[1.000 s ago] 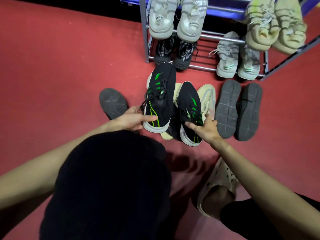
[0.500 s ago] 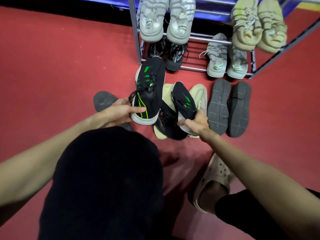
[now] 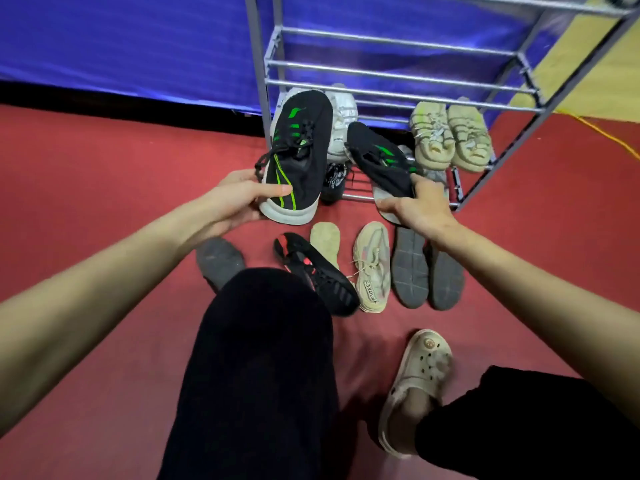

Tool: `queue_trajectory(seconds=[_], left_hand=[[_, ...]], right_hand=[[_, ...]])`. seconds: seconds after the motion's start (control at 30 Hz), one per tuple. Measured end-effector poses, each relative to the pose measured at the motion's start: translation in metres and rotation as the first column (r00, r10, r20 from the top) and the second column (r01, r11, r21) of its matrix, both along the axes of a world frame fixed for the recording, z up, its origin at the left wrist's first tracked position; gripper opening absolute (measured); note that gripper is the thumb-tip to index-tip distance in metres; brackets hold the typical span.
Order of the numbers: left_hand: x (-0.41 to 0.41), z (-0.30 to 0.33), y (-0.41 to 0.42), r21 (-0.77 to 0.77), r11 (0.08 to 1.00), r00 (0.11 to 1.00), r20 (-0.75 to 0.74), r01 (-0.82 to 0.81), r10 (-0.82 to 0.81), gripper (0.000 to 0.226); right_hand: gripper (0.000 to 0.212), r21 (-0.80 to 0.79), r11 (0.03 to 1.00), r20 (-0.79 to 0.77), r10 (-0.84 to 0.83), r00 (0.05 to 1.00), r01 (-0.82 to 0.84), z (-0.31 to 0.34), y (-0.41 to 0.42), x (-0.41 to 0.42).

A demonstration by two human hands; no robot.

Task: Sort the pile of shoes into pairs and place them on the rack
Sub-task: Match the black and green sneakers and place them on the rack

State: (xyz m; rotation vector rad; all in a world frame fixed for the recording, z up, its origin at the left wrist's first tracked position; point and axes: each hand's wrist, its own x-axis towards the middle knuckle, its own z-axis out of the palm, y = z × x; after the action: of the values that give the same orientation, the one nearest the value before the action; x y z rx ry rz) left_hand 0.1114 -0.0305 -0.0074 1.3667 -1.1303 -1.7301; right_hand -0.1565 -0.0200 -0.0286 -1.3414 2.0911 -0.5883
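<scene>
Looks like the person is mid-carry with a matched pair: the left hand [image 3: 239,199] grips the heel of one black-and-green sneaker [image 3: 299,154], and the right hand [image 3: 420,206] is clamped around the heel of its mate [image 3: 381,161], both held up off the red floor [image 3: 104,188] right in front of the rack [image 3: 398,64]. Next move is probably setting them side by side on a free shelf, toes in, without knocking the beige pair [image 3: 450,136] already there. The lower shelves are mostly blocked by the held shoes, so what's free down there is hard to tell, and the floor pile [image 3: 374,268] is partly hidden by the knee.
</scene>
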Motion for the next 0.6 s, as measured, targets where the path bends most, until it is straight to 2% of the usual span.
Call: queue_trajectory(seconds=[0.07,0.23,0.37,0.47,0.53,0.6], left_hand=[[-0.003,0.015,-0.004,-0.037,0.999,1.0,-0.01,-0.006,0.006,0.022],[-0.008,0.041,-0.024,-0.101,0.995,1.0,-0.003,-0.007,0.007,0.01],[-0.023,0.045,-0.054,-0.167,0.981,0.994,0.034,-0.095,0.102,0.004],[-0.037,0.041,-0.083,-0.202,0.96,0.98,0.016,-0.192,0.2,0.019],[-0.044,0.035,-0.107,-0.21,0.958,0.979,0.016,-0.196,0.204,0.017],[-0.047,0.026,-0.131,-0.233,0.95,0.974,0.042,-0.206,0.221,0.012]], right_hand=[[0.089,-0.054,0.999,-0.022,-0.003,1.0,0.001,0.018,0.001,0.002],[0.081,-0.148,0.986,0.034,-0.07,0.997,0.074,0.052,-0.012,0.008],[0.067,-0.172,0.98,0.066,-0.088,0.994,0.098,0.067,-0.04,0.016],[0.075,-0.187,0.975,0.091,-0.102,0.991,0.117,0.066,-0.069,0.026],[0.08,-0.2,0.972,0.122,-0.102,0.987,0.125,0.059,-0.095,0.032],[0.072,-0.196,0.971,0.138,-0.114,0.984,0.14,0.056,-0.115,0.038]])
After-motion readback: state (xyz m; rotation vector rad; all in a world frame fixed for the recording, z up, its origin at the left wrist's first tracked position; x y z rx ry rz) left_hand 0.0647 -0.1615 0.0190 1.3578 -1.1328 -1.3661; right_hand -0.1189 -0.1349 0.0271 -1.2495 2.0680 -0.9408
